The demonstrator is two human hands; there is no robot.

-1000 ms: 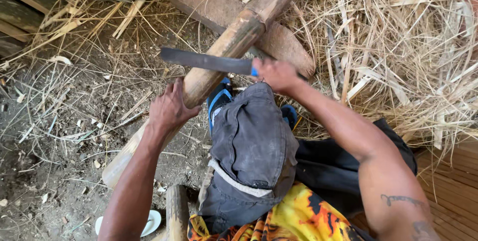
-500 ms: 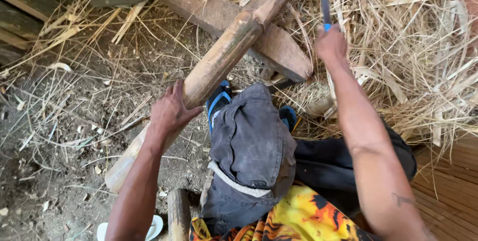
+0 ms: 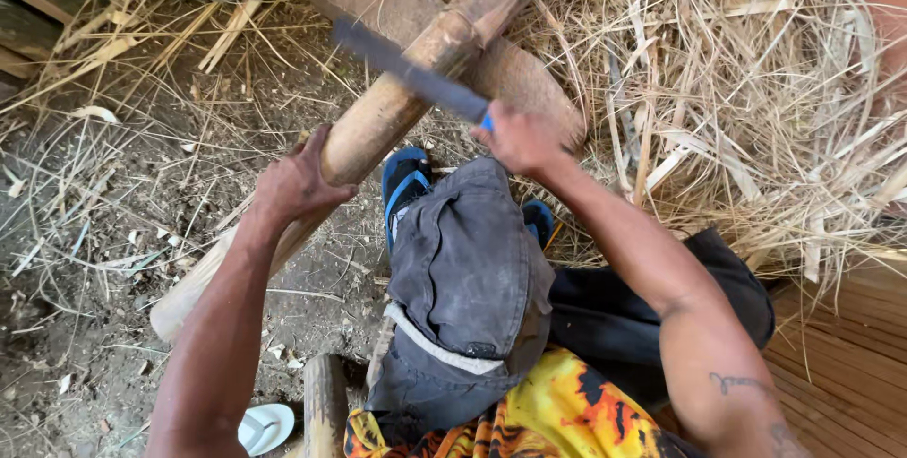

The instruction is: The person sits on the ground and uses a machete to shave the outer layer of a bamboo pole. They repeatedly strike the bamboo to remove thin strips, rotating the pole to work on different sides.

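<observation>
Your left hand (image 3: 295,184) is closed around the thick bamboo pole (image 3: 397,113), gripping it from the near side with the fingers wrapped over its lower curve. The pole runs diagonally past this hand: its near end lies on the dirt floor (image 3: 104,231) below and to the left of the hand, and its far end rises up and to the right, out of the top of the view.

Your right hand (image 3: 518,139) is closed on the blue handle of a long dark blade (image 3: 408,69). The blade extends up and to the left from this hand and lies across the pole, above your left hand. The edge appears to be touching the pole's surface, but motion blur prevents confirming contact.

Under the pole, beyond both hands, a flat wooden block (image 3: 529,89) rests on the floor. Dry straw (image 3: 746,108) is heaped to the right of your right hand. Below the hands, your knee in dark grey trousers (image 3: 468,278) is raised, with a blue sandal (image 3: 404,182) just beyond it, close to your left hand. A second short bamboo piece (image 3: 324,406) stands near your left forearm.
</observation>
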